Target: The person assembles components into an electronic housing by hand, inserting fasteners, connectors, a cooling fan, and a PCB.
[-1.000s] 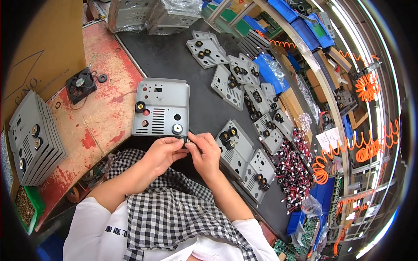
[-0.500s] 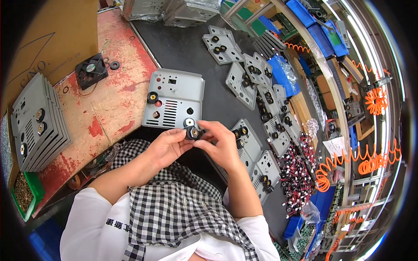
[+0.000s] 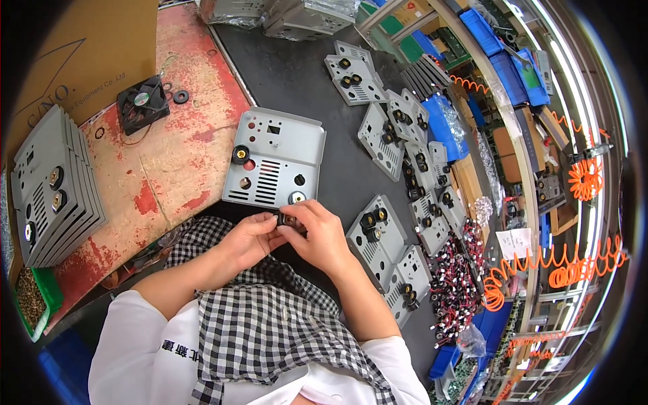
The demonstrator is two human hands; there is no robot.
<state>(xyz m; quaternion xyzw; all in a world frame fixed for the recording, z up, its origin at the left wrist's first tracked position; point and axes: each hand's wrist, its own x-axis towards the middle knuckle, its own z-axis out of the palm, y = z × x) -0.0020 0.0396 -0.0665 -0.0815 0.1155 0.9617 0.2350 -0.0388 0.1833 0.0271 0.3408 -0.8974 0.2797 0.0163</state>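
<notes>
My left hand (image 3: 251,237) and my right hand (image 3: 318,236) meet low in the middle, both closed on a small black round socket connector (image 3: 286,219) with a brass-coloured centre. Fingers cover much of it. Just beyond them lies a grey sheet-metal panel (image 3: 283,150) with slots, holes and a bent-up edge. One black connector (image 3: 241,154) with a brass centre sits at the panel's left side. By its near edge, next to my right fingers, shows a pale round fitting (image 3: 297,198) with a brass centre.
Stacked grey panels (image 3: 50,196) stand at left, near a black fan (image 3: 142,105) and a green bin (image 3: 44,304) of small parts. Several panels with connectors (image 3: 381,233) lie at right, beside a heap of wired parts (image 3: 459,283). Orange coiled hoses (image 3: 567,270) hang farther right.
Both hands have drawn slightly left and nearer to me, away from the panel. The connector has turned between the fingers and is more covered. The whole view has shifted a little.
</notes>
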